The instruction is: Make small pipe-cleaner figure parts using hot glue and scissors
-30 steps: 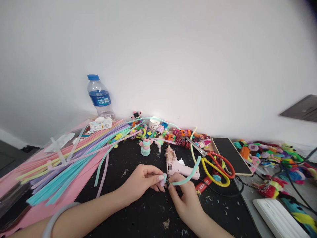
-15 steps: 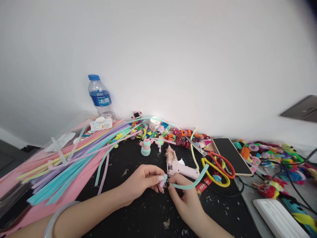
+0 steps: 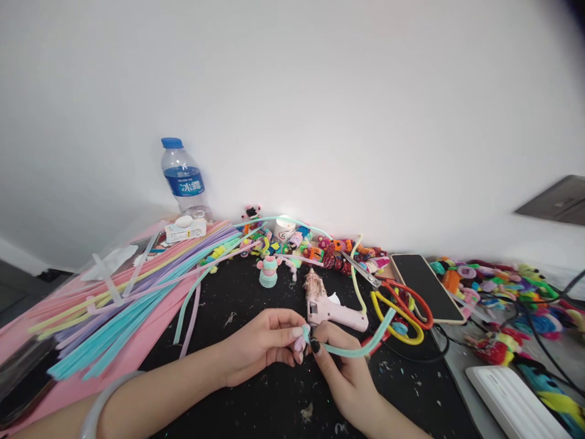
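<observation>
Stems (image 3: 132, 299) in pink, yellow, lilac and aqua fan across the left of the frame over a pink sheet (image 3: 146, 335), and a bottle (image 3: 183, 180) stands above them at the upper left, near the wall. Left hand (image 3: 256, 347), at the lower centre, is nearly closed, its thumb and fingers pinching a small lilac and aqua fuzzy piece (image 3: 300, 341) above the black mat (image 3: 256, 402). Just beyond it a figure (image 3: 269, 272) stands upright; right of that lies a glue gun (image 3: 338, 312). Right hand (image 3: 345, 366) is pinched too, gripping an aqua strip (image 3: 351, 352) that curves out rightward; whether the strip joins the piece is hidden by the fingertips. Further right lie scissors (image 3: 377, 281), a phone (image 3: 425, 286) and, at the right edge, a colourful pile (image 3: 493, 286).
</observation>
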A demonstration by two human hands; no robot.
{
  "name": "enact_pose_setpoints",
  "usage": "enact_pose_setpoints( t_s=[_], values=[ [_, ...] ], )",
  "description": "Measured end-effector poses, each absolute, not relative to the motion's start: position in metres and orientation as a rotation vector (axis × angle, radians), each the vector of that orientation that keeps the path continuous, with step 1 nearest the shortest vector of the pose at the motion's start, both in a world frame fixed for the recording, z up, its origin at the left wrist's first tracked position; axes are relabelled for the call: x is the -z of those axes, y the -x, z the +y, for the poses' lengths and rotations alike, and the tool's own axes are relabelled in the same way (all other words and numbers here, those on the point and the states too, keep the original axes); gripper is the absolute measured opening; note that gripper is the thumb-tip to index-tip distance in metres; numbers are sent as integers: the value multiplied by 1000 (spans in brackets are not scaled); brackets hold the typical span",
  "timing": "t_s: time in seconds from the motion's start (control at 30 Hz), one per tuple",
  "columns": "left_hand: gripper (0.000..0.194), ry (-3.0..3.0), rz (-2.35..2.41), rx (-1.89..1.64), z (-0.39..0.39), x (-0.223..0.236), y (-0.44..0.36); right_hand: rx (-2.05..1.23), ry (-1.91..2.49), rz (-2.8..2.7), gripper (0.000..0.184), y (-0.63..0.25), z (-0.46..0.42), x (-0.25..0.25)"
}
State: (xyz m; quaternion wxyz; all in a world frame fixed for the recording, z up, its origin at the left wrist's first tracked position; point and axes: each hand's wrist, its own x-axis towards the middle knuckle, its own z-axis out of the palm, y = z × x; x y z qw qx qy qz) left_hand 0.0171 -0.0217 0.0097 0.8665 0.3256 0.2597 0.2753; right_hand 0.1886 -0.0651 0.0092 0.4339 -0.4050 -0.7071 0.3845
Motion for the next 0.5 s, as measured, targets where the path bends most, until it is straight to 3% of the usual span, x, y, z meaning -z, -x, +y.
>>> enact_pose_setpoints(
  t_s=[0.27,0.5],
  values=[
    [15,-665,544,-567,-22,-7,-16,-909,1022,-1778,21,-187,-64,-8],
    [22,-1094,787,-762,-20,-6,-20,-763,1131,-1750,15,-188,-63,-2]
  ],
)
